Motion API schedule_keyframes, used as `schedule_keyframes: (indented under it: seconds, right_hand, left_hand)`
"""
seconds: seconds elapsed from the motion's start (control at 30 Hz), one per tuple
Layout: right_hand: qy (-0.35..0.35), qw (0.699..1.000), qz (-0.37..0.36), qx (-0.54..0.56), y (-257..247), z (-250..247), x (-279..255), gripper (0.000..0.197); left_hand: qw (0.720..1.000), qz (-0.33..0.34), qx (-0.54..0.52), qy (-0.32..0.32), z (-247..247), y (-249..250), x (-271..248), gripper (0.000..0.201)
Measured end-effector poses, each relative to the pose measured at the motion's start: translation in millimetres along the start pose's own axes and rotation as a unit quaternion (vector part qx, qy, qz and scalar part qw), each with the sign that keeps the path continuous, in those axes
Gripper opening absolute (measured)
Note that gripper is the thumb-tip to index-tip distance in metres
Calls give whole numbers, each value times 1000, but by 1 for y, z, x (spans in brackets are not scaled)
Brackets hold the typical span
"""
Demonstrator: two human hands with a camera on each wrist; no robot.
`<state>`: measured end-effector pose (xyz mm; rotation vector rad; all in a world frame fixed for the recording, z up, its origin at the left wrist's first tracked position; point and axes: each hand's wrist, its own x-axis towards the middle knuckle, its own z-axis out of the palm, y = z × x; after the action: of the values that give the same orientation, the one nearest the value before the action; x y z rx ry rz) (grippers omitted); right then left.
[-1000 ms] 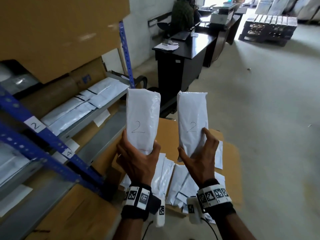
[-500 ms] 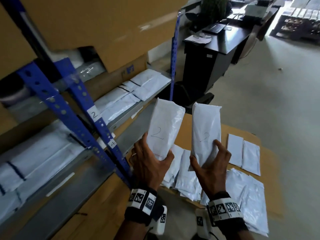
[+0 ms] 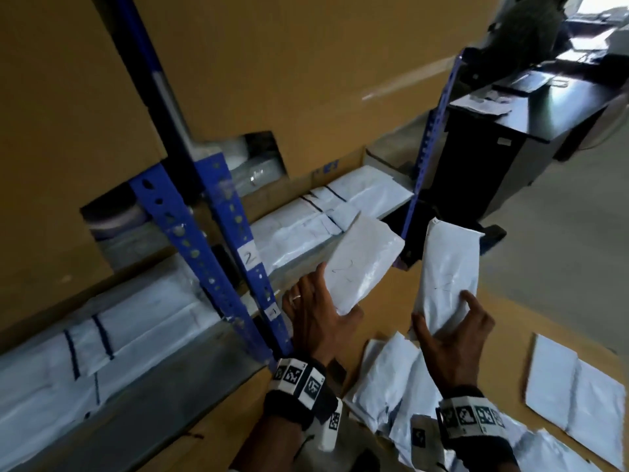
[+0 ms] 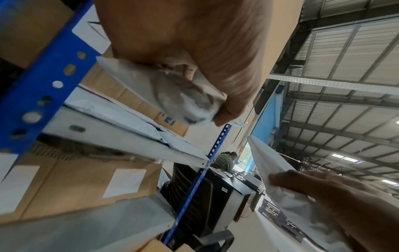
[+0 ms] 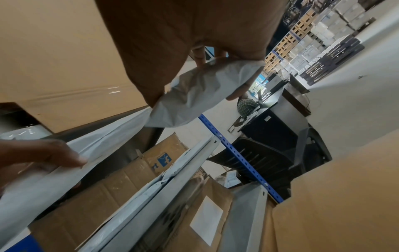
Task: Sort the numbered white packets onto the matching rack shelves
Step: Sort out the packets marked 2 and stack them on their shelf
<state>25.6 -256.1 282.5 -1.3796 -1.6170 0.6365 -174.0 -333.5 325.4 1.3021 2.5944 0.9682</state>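
My left hand [image 3: 318, 310] grips the lower end of a white packet [image 3: 362, 264] marked 2, tilted toward the rack. My right hand [image 3: 449, 330] holds a second white packet [image 3: 447, 270], also marked 2, nearly upright beside it. The blue rack post [image 3: 253, 267] carries a label reading 2, level with the shelf [image 3: 306, 253] where several white packets lie. The left packet's top corner hangs just in front of that shelf's edge. In the left wrist view the thumb pinches the crumpled packet end [image 4: 172, 95]. The right wrist view has the fingers curled round the other packet [image 5: 200, 95].
Loose white packets [image 3: 391, 390] lie on a brown cardboard surface [image 3: 503, 321] under my hands. Another shelf [image 3: 112, 338] at lower left holds more packets. Big cardboard boxes [image 3: 272, 69] fill the rack above. A black desk [image 3: 503, 131] and a seated person stand beyond the rack.
The view has swung left toward the rack. Both packets have moved closer to the shelf marked 2, and the left one now tilts toward it.
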Motion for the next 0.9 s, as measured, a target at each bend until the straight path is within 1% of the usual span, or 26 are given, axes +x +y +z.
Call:
schedule_keyframes:
  seconds: [0.1,0.2,0.3,0.43,0.53,0.7,0.8,0.9]
  right_hand:
    - [-7,1000,-12,14,2,22,32,86]
    - [-21,999,-14,26,9,34,45,86]
    - [-25,999,-14,22,16,45,53,87]
    - [-36,999,9,21,20,62,67,87]
    - [-49,998,18,23,17,76,79,88]
    - [-69,997,35,20,1,102,105,88]
    - [-86,995,54,25,-13,121,121,86]
    - [-105,993,56,27,-26,143,134,85]
  left_hand:
    - [1000,-3,10,-7,1,3,39,99]
    - [1000,-18,21,5,-5,10,73,96]
    - [998,-38,51,3,-7,10,108,93]
    - [992,-65,106,-15,-3,3,150,90]
    - [986,-95,133,-29,2,-4,176,93]
    - [969,-162,176,-62,11,-22,200,91]
    - [960,-182,201,-69,15,-31,208,94]
    - [954,-195,217,-69,16,-42,213,98]
